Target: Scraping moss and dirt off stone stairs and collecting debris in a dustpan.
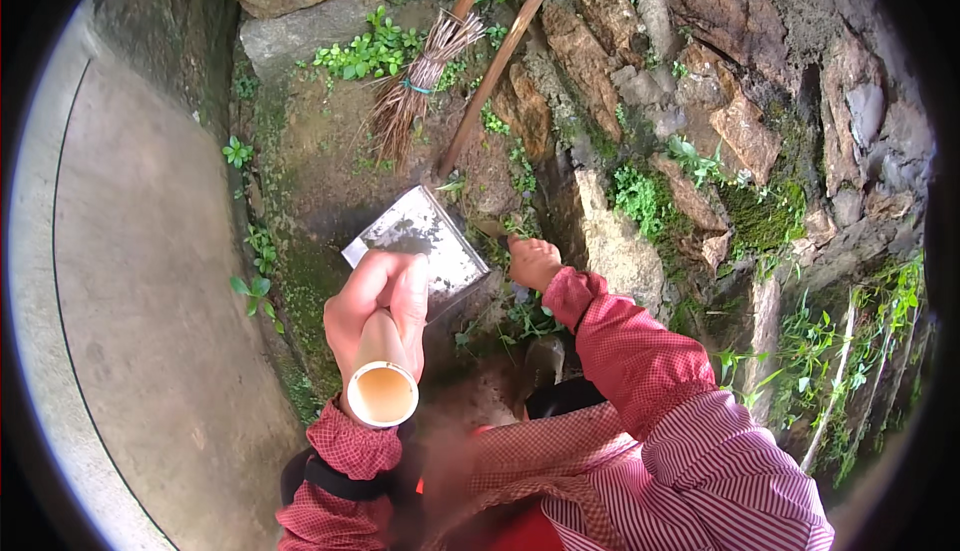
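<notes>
My left hand is closed around a hollow, pale tubular handle, whose open round end faces up towards the camera. Beyond that hand lies a metal dustpan with dark dirt on its pan. My right hand reaches low to the ground by the foot of the stone wall, among small green weeds. Its fingers are bent near a small dark thing that I cannot make out. Both forearms wear red checked sleeves.
A twig broom and a wooden pole lean at the top. A rough stone wall with moss and plants rises on the right. Smooth concrete borders the left side. A shoe shows below my right hand.
</notes>
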`<state>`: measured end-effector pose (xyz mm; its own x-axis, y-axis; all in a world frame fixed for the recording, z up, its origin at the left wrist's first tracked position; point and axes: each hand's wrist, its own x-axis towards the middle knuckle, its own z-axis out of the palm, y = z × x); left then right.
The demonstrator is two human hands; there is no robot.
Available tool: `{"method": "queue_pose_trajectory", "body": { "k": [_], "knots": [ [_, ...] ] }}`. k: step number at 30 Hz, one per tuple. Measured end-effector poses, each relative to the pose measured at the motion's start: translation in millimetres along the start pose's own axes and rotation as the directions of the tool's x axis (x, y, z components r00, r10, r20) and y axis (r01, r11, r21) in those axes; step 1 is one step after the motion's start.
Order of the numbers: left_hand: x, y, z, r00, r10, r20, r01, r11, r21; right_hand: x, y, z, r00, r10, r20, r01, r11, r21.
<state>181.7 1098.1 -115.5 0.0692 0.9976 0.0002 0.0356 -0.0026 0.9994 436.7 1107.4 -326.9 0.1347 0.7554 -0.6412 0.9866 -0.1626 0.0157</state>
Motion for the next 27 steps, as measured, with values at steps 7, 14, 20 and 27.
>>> {"method": "queue_pose_trajectory", "body": {
  "k": [7, 14, 20, 27],
  "knots": [
    [-0.1, 6.2, -1.1, 0.999, -0.025, 0.028, 0.024, 0.999, 0.021, 50.8, 16.2, -72.6, 0.943, 0.068, -0.325, -0.073, 0.997, -0.001],
    [1.8, 2.4, -2.5, 1.0, 0.005, -0.023, -0.002, 0.995, 0.101, 120.7, -3.0, -100.0, 0.911, -0.073, -0.407, -0.017, 0.977, -0.212],
    [5.3, 7.8, -4.5, 0.997, -0.078, -0.024, 0.08, 0.99, 0.115, 122.7, -12.6, -92.3, 0.978, -0.038, -0.205, -0.004, 0.979, -0.202],
    [6.8, 8.3, 0.7, 0.997, -0.071, -0.003, 0.071, 0.993, 0.097, 132.0, 11.0, -111.5, 0.949, 0.044, -0.312, -0.056, 0.998, -0.03]
  ]
}}
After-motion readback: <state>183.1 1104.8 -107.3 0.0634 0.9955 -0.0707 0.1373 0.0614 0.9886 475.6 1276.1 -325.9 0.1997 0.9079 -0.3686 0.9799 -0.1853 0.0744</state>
